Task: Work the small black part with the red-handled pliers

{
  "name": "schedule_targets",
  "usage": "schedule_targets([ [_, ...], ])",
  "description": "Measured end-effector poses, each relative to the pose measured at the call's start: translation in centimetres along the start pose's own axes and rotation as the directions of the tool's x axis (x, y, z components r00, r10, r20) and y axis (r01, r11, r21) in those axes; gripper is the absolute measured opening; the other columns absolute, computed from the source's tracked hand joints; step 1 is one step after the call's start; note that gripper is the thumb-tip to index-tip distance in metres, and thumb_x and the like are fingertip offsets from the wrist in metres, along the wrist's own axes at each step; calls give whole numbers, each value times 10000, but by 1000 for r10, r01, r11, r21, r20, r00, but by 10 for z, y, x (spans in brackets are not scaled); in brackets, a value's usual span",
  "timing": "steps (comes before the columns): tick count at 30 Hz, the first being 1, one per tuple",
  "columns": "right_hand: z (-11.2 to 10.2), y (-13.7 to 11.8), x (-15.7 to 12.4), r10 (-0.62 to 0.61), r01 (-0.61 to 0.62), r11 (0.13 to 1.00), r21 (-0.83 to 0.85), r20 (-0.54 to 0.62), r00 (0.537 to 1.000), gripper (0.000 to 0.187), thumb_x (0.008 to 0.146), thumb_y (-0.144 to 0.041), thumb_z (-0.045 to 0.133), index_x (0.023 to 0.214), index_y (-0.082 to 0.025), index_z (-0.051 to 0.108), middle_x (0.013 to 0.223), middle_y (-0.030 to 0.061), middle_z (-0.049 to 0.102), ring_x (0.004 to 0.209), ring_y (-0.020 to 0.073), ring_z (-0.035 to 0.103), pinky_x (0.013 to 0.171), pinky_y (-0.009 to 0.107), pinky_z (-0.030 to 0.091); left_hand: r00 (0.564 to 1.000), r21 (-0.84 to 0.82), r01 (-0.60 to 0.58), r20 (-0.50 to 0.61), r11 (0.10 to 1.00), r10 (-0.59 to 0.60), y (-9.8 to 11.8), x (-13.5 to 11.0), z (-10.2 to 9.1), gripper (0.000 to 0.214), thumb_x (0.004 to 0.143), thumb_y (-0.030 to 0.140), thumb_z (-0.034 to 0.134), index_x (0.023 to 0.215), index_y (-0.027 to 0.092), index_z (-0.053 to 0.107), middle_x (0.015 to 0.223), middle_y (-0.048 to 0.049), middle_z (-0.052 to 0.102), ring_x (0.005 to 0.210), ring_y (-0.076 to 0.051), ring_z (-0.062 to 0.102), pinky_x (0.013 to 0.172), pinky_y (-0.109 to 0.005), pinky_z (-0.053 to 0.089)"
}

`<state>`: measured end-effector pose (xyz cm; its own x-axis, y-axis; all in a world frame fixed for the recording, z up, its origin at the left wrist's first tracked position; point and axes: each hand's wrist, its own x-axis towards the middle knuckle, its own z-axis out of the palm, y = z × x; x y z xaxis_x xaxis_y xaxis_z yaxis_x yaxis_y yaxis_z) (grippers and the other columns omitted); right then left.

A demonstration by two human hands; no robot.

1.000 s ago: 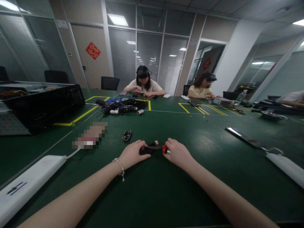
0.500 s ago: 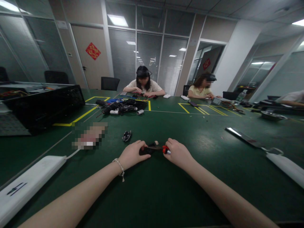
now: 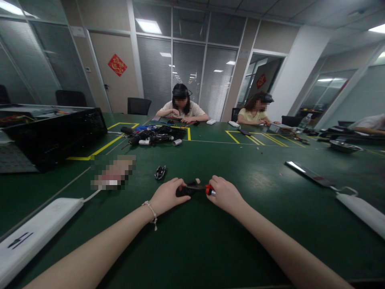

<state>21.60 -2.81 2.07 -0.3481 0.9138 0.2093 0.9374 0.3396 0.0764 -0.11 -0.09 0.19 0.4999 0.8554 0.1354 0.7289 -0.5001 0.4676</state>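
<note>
At the near middle of the green table [image 3: 192, 241], my left hand [image 3: 167, 193] pinches a small black part [image 3: 183, 191] between thumb and fingers. Its exact kind is too dark to make out. My right hand [image 3: 224, 190] is closed around a red-handled tool [image 3: 208, 190], whose thin dark metal end points left and meets the black part. A short silvery piece shows below the red, by my right fingers. Just beyond the tool lies a small pale scrap [image 3: 197, 181]. Left of it, apart from both hands, sits a small black-and-silver part [image 3: 160, 172].
A tangle of black parts and cables [image 3: 153, 134] lies further back. At left stand a large black case [image 3: 60, 138] and a white power strip [image 3: 45, 224]; another white strip [image 3: 361, 210] is at right. A metal bowl [image 3: 345, 147] stands far right. Co-workers sit across the table.
My hands stay almost in place, with the same grip on the part and tool. Across the table, one co-worker's hand has risen slightly.
</note>
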Motion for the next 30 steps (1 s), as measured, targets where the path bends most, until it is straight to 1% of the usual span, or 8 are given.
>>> schedule_targets([
  [4,1,0,0,-4,4,1000,-5,-8,1000,204,715,-284,523,857,-147,577,905,79,556,810,167,524,710,255,433,1000,11,-23,-11,1000,23,0,0,0,324,703,465,557,901,208,542,846,-4,536,724,-157,531,616,-255,397],
  [9,0,-2,0,-7,7,1000,9,-4,1000,213,717,-280,522,865,-138,578,911,76,556,798,162,525,699,253,439,1000,9,-26,-14,1000,27,0,1,0,315,704,464,559,890,210,542,845,0,536,723,-154,533,615,-254,395],
  [25,1,0,0,-2,2,1000,11,3,1000,202,722,-287,517,861,-151,572,922,72,551,805,164,522,707,256,436,999,7,31,26,1000,-31,5,0,-3,328,700,466,559,901,207,543,869,-10,534,732,-160,536,601,-255,400],
  [30,3,0,0,-4,4,1000,13,-3,1000,211,717,-290,524,870,-152,572,922,71,552,801,163,523,700,261,438,1000,3,15,18,1000,-15,3,0,-2,324,698,467,561,898,213,541,866,-6,536,732,-159,535,599,-253,397],
])
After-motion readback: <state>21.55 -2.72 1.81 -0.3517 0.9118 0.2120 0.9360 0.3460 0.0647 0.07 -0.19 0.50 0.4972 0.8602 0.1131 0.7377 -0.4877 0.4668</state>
